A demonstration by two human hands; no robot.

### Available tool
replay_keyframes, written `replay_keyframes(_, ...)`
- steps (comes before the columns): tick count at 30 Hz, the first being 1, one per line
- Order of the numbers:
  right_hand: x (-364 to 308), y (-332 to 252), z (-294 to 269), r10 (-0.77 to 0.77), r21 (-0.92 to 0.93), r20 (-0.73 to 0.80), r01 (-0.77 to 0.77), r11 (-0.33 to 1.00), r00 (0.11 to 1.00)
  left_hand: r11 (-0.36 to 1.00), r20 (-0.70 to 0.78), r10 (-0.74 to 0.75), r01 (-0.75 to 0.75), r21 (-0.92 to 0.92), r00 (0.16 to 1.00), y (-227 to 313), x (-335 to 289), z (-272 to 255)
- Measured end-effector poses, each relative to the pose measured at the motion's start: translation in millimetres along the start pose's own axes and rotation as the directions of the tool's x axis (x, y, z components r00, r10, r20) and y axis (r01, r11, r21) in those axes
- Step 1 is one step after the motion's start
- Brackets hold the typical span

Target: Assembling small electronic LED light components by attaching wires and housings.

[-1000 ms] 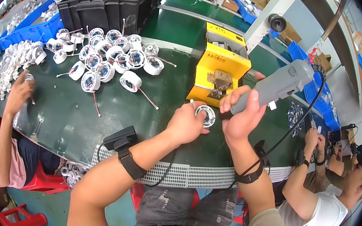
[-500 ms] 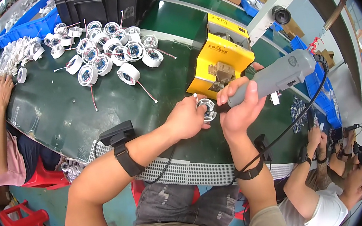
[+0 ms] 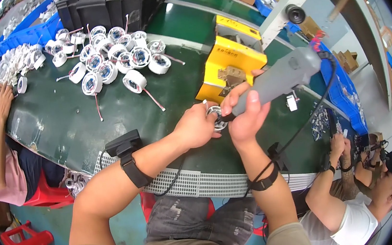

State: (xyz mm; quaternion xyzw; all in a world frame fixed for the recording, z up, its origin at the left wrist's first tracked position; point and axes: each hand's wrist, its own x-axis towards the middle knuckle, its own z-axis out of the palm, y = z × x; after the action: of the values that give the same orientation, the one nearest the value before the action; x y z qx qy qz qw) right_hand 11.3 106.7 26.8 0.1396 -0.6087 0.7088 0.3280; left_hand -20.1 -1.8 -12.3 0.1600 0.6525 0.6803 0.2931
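My left hand is closed on a small round white housing with a circuit board inside, pinching it at its left side. A short wire with a white plug sticks up by those fingers. My right hand grips a grey corded electric screwdriver, tilted with its rear end up to the right. Its dark nose points into the housing; the bit's tip is too small to make out. Just beyond both hands stands a yellow screw feeder with a metal block on its front.
Several similar white housings with wires lie in a heap at the far left, before a black crate. A blue bin holds white parts. Co-workers' hands are at the left and lower right. The screwdriver's cord hangs rightward.
The screwdriver's rear end has swung left and slightly away, with my right hand still round it. My left hand keeps its hold on the housing. The whole view has shifted a little.
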Motion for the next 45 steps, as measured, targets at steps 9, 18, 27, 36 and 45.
replay_keyframes(9, -1.8, -5.6, -28.7, -0.087, -0.098, 0.19, 0.108, 0.989, 0.978, 0.611, -0.022, 0.164, -0.084, 0.788, 0.986, 36.8, -12.3, -44.4)
replay_keyframes(18, 38.1, 4.5, -236.2, -0.289, -0.96, -0.275, -0.278, 0.03, 0.917, 0.279, -0.314, 0.842, 0.143, 0.95, 0.438, 52.5, -13.3, -96.1)
replay_keyframes(27, 17.1, 3.2, -199.9, -0.02, -0.981, -0.17, -0.167, 0.099, 0.985, 0.487, 0.206, 0.642, -0.6, 0.634, 0.738, 55.5, -31.2, -42.7)
replay_keyframes(36, -19.0, -48.6, -51.7, -0.271, -0.62, 0.613, 0.664, 0.417, 0.742, 0.895, 0.55, 0.129, 0.142, -0.423, 0.825, 8.8, -21.1, 0.0)
replay_keyframes(45, -19.9, -44.4, -90.6, 0.174, -0.552, 0.388, 0.077, 0.83, 0.905, 0.979, 0.407, 0.087, -0.002, -0.203, 0.909, 22.1, -20.3, -6.6)
